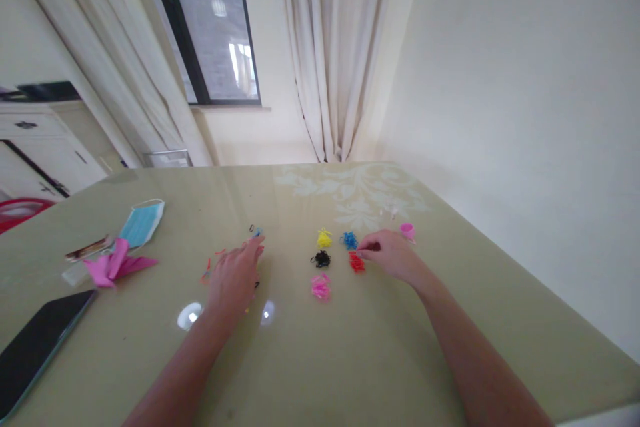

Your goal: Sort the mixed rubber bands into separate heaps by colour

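Note:
My right hand point(389, 252) pinches at the upper right edge of a small pile of red rubber bands point(357, 263). Whatever sits between its fingertips is tiny, seemingly a red band. Beside that pile lie blue bands point(349, 240), yellow bands point(324, 238), black bands point(321, 258) and pink bands point(321, 287), each colour in its own heap. Palm down, my left hand point(234, 277) reaches over scattered loose bands, its fingers stretched forward and partly covering them. An orange band point(206, 271) shows left of it, and a dark band point(252, 227) lies beyond its fingertips.
A pink cup point(407, 232) stands past my right hand. On the left are a blue face mask point(143, 225), a pink folded paper shape point(116, 265) and a dark phone point(43, 343). The glossy table point(320, 367) runs along a white wall on the right.

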Motion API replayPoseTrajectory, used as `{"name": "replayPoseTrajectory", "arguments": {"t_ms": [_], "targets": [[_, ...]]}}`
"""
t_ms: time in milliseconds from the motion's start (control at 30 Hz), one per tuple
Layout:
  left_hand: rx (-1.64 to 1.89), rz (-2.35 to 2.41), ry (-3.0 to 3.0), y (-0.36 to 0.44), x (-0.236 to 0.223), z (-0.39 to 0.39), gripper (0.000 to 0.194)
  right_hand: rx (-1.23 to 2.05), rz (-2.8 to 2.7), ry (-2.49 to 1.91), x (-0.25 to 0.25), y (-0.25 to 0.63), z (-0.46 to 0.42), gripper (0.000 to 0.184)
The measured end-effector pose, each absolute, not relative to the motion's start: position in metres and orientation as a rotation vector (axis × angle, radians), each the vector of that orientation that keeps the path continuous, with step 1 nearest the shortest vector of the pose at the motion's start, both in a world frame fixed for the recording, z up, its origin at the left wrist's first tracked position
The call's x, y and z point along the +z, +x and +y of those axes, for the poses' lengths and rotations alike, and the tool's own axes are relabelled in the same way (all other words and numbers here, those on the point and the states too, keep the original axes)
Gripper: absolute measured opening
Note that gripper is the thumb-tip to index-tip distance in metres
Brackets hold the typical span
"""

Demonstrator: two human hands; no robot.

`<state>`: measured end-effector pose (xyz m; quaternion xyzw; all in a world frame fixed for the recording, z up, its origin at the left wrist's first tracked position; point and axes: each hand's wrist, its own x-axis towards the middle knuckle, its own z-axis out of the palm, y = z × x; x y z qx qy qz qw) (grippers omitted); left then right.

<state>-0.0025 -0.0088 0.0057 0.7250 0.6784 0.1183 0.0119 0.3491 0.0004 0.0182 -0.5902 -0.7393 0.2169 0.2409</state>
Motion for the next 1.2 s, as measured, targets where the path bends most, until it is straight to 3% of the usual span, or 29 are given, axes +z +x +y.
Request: {"name": "replayPoseTrajectory", "arguments": {"t_ms": [467,700,800,933,1200], "targets": [[0.572,2.072,2.267,-0.001,0.007,-0.011,0.037,0.469,-1.892,-1.476,0.025,0.342,-0.004,0.017],[1.133,1.742,1.946,0.003,0.009,-0.012,0.017,0.397,-1.933,-1.279,0.029,0.308,-0.02,0.019],[1.289,1.429,1.722,0.014,0.012,-0.018,0.023,0.474,-1.92,-1.165,0.028,0.29,-0.03,0.019],[1.258,1.15,1.554,0.033,0.014,-0.031,0.025,0.548,-1.951,-0.989,0.025,0.271,-0.043,0.027],[1.211,0.993,1.445,0.046,0.017,-0.044,0.02,0.585,-1.868,-0.904,0.03,0.263,-0.052,0.027]]}}
